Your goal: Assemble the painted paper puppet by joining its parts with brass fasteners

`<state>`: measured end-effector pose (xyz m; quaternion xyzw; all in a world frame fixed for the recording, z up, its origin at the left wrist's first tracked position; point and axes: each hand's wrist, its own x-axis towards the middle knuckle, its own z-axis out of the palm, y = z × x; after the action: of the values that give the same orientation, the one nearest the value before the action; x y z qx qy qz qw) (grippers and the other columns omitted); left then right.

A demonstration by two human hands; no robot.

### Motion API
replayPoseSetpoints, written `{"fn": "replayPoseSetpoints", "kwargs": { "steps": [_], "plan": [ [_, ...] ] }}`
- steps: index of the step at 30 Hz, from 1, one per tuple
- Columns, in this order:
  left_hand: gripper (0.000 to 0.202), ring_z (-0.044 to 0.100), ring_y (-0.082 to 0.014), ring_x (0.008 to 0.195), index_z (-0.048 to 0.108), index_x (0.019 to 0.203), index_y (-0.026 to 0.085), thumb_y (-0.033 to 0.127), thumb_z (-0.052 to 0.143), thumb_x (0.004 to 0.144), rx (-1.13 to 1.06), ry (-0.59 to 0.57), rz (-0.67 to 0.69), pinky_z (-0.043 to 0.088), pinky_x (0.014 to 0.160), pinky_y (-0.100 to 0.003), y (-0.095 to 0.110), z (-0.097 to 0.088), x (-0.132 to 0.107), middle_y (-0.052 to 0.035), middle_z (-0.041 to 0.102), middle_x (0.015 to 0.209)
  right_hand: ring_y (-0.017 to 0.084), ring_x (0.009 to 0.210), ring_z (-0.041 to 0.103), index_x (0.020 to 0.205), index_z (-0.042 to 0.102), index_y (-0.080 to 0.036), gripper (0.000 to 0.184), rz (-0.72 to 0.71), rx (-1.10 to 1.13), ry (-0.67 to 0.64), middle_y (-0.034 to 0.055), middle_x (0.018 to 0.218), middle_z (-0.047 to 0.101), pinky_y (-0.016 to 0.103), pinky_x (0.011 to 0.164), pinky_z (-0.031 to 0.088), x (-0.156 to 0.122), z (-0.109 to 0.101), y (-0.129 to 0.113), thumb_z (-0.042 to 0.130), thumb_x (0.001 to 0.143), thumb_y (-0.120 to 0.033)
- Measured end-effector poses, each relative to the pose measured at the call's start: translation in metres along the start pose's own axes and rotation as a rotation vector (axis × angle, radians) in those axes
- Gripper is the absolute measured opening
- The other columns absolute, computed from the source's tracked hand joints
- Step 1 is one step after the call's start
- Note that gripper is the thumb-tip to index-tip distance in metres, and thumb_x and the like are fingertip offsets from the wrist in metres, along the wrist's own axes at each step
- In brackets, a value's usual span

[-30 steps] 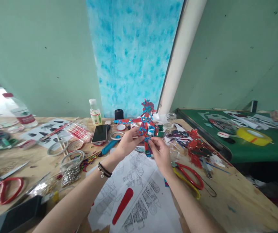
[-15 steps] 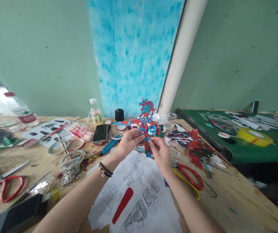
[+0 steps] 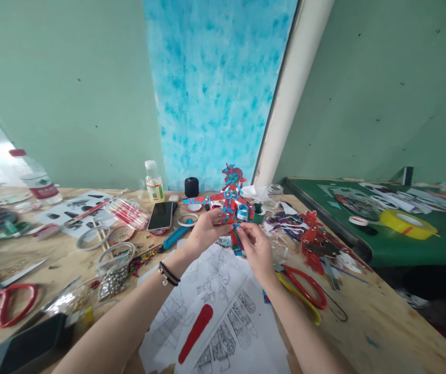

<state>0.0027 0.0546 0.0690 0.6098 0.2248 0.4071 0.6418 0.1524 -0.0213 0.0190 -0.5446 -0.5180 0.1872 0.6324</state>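
Note:
A red and blue cut-out figure [image 3: 232, 193] with jointed arms is held upright above the wooden table [image 3: 366, 311]. My left hand [image 3: 204, 230] pinches its middle from the left. My right hand [image 3: 257, 248] pinches its lower part from the right, fingers closed on it. A black bead bracelet sits on my left wrist. Under my forearms lie white printed sheets [image 3: 215, 306] with line drawings and a red shape.
Red-and-yellow scissors [image 3: 304, 291] lie right of my right hand, beside red cut scraps [image 3: 316, 241]. A phone [image 3: 159, 215], a blue tool [image 3: 176, 236], tape rings, a jar of beads [image 3: 114, 270], bottles and red scissors [image 3: 10, 301] fill the left. A green mat [image 3: 402, 244] holds yellow tape [image 3: 407, 223].
The view has shifted slightly; both hands stay on the figure, with my right hand's fingers moved a little up and left on its lower part.

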Motion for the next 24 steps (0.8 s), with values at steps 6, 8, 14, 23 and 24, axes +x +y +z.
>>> {"fn": "replayPoseSetpoints", "kwargs": {
  "steps": [6, 8, 14, 23, 24],
  "plan": [
    [0.045, 0.077, -0.0233, 0.091, 0.073, 0.106, 0.016, 0.032, 0.094, 0.07, 0.01, 0.022, -0.013, 0.064, 0.079, -0.034, 0.001, -0.001, 0.0, -0.0099, 0.081, 0.103, 0.024, 0.084, 0.075, 0.104, 0.071, -0.021, 0.036, -0.008, 0.002, 0.015, 0.0068, 0.09, 0.079, 0.033, 0.074, 0.058, 0.0, 0.0, -0.001, 0.066, 0.095, -0.056],
    [0.046, 0.077, -0.0234, 0.09, 0.072, 0.104, 0.015, 0.033, 0.095, 0.068, 0.0, 0.024, -0.006, 0.064, 0.078, -0.034, 0.001, -0.003, 0.002, -0.0094, 0.081, 0.101, 0.023, 0.083, 0.075, 0.104, 0.071, -0.022, 0.034, -0.006, 0.016, 0.017, 0.0066, 0.091, 0.079, 0.033, 0.074, 0.058, 0.0, 0.0, -0.001, 0.066, 0.096, -0.054],
    [0.051, 0.078, -0.0238, 0.091, 0.071, 0.109, 0.015, 0.033, 0.096, 0.068, -0.029, 0.081, 0.027, 0.065, 0.08, -0.035, 0.009, -0.01, 0.003, -0.0096, 0.08, 0.102, 0.02, 0.071, 0.07, 0.104, 0.072, -0.022, 0.036, 0.031, 0.048, -0.021, 0.0054, 0.086, 0.076, 0.029, 0.059, 0.054, -0.001, 0.0, 0.0, 0.065, 0.096, -0.056],
    [0.049, 0.078, -0.0237, 0.089, 0.071, 0.106, 0.015, 0.033, 0.095, 0.068, -0.029, 0.104, 0.046, 0.066, 0.078, -0.035, 0.011, -0.009, 0.003, -0.0099, 0.08, 0.101, 0.019, 0.063, 0.067, 0.1, 0.074, -0.022, 0.04, 0.026, 0.031, -0.057, 0.0037, 0.08, 0.075, 0.028, 0.055, 0.052, -0.001, 0.001, -0.002, 0.062, 0.096, -0.06],
    [0.048, 0.078, -0.0239, 0.089, 0.072, 0.105, 0.015, 0.034, 0.096, 0.068, -0.033, 0.113, 0.056, 0.066, 0.078, -0.035, 0.012, -0.01, 0.003, -0.0097, 0.08, 0.1, 0.02, 0.063, 0.068, 0.099, 0.074, -0.022, 0.042, 0.037, 0.032, -0.055, 0.0038, 0.078, 0.075, 0.029, 0.055, 0.053, 0.0, -0.001, -0.002, 0.06, 0.096, -0.062]
  ]
}}
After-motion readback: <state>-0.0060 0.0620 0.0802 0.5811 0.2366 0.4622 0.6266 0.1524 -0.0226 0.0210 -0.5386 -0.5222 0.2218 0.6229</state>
